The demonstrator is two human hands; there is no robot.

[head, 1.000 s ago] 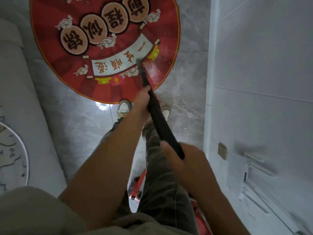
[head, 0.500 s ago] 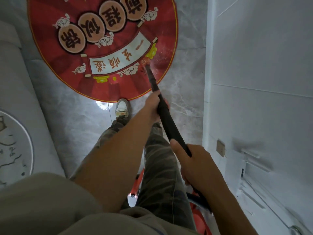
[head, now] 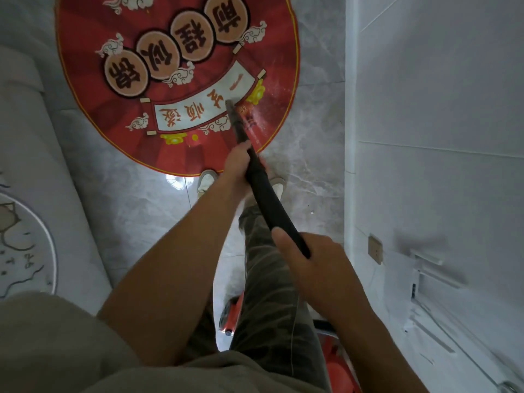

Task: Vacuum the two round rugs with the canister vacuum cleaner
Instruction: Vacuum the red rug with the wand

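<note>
Two hands hold one black vacuum wand [head: 266, 199]. The left hand [head: 236, 163] is curled round it lower down, nearer the rug. The right hand [head: 312, 262] wraps its upper end, with the thumb lying along the tube. The wand is a smooth, matt, round tube that narrows toward its nozzle tip [head: 231, 107]. That tip rests on the red round rug [head: 175, 80], at the right end of a white scroll-shaped banner with red characters.

The rug is a flat, short-piled disc, deep red with darker radiating stripes and a thin yellow border line. It carries four tan circles with dark brown characters, white curled clouds and small yellow ornaments. A pale dusty scatter shows on the red pile just right of the nozzle. The rug lies on glossy grey marble-look floor tiles [head: 136, 199], its near edge just ahead of the person's pale shoes [head: 206, 180].

Low in the view, between and beside the legs of the camouflage trousers [head: 272, 293], parts of the red canister vacuum [head: 337, 364] show. It is glossy plastic, mostly hidden by the legs and the right arm.

At the left edge a second round rug [head: 25, 242], off-white with a pale rim and thin line drawings, lies on a light-grey padded surface and is cut off by the frame. A white tiled wall [head: 439, 95] with a small tan square plate [head: 375, 249] stands on the right.
</note>
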